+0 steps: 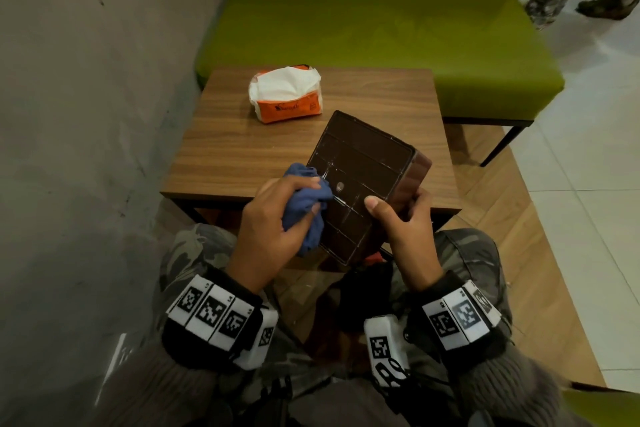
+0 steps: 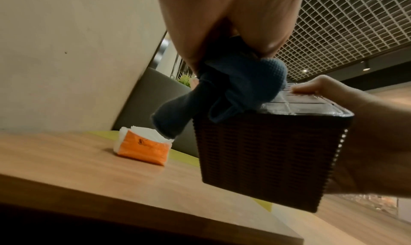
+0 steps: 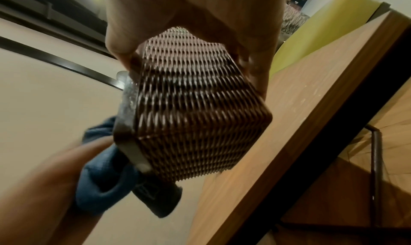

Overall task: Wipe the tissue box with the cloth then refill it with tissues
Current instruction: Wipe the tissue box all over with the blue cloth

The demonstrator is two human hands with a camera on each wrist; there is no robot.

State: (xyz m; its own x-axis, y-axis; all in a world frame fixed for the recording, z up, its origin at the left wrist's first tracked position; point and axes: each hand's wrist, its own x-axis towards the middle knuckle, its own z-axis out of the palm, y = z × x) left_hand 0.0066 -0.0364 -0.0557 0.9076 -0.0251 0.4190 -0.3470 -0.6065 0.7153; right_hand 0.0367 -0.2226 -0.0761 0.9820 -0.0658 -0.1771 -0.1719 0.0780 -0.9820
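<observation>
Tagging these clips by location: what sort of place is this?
Probably a cafe or restaurant seating corner: a small wooden table faces a green cushioned bench, with an open grid ceiling overhead and a tiled floor beside it.

Dark brown woven tissue box (image 1: 363, 163), blue cloth (image 1: 304, 204), orange-white tissue pack (image 1: 287, 97)

Glossy woven-textured brown plastic tissue box (image 1: 363, 163), soft knitted blue cloth (image 1: 304, 204), smooth wood-grain table (image 1: 242, 149).

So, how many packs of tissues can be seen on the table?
1. The orange tissue pack lies on the far part of the wooden table, opened, with white tissues showing on top. It also shows in the left wrist view. No other pack is visible.
</observation>
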